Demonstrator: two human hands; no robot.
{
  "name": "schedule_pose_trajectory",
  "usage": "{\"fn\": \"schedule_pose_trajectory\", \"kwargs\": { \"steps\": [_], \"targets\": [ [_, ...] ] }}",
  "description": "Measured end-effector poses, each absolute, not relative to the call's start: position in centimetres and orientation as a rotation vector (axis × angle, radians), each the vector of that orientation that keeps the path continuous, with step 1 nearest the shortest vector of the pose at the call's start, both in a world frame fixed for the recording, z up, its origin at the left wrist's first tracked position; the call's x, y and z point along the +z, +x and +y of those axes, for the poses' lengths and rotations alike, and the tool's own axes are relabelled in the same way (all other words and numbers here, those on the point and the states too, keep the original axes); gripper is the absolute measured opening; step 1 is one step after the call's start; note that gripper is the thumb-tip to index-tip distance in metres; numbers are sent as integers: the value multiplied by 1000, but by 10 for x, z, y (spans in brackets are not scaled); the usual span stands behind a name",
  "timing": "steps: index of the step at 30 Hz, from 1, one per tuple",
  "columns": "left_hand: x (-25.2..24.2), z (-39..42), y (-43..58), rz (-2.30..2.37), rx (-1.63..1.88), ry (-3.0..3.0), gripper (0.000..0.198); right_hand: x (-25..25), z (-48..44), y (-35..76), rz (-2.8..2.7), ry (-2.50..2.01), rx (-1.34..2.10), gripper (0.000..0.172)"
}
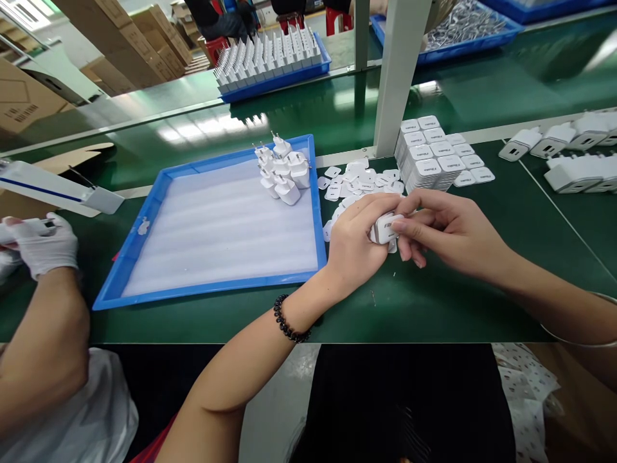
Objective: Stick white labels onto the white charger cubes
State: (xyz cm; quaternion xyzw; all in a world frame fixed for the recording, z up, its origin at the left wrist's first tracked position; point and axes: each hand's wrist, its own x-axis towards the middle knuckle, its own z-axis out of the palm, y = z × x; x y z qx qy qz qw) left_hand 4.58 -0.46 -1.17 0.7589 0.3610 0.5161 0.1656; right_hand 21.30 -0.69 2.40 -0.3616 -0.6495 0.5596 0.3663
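Observation:
In the head view my left hand (pixel 359 241) is wrapped around a white plug charger, mostly hidden by the palm and fingers. A white printed card (pixel 387 227) with rounded corners faces up at the charger's end. My right hand (pixel 441 228) pinches the card's right edge between thumb and forefinger, its other fingers curled below. Loose white cards (pixel 354 183) are scattered just beyond my hands. Behind them stand neat stacks of the same cards (pixel 429 154). A blue tray (pixel 212 283) lies to the left, with several white plug chargers (pixel 284 170) grouped in its far right corner.
More chargers (pixel 573 141) stand in rows at the right. A grey post (pixel 398 77) rises behind the cards. Across the green bench, another blue tray (pixel 277 83) holds rows of chargers. At far left a co-worker's gloved hand (pixel 48 247) holds a white object.

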Motion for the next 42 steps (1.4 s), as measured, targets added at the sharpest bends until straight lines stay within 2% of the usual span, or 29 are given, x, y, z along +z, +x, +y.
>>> {"fn": "schedule_pose_trajectory", "kwargs": {
  "steps": [12, 31, 37, 40, 42],
  "targets": [
    [-13, -5, 45, 1033, 1461, 2225, 18, 26, -8, 213, -1725, -960, 1338, 35],
    [-17, -6, 45, 1008, 1503, 2284, 19, 21, -12, 209, -1644, -996, 1340, 36],
    [-19, -7, 45, 1024, 1489, 2251, 16, 17, -13, 206, -1494, -954, 1339, 42],
    [-17, -7, 46, 993, 1488, 2216, 18, 17, -12, 207, -1570, -994, 1257, 36],
    [-15, -6, 45, 971, 1486, 2181, 20, 16, -10, 209, -1708, -1002, 1057, 28]
  ]
}}
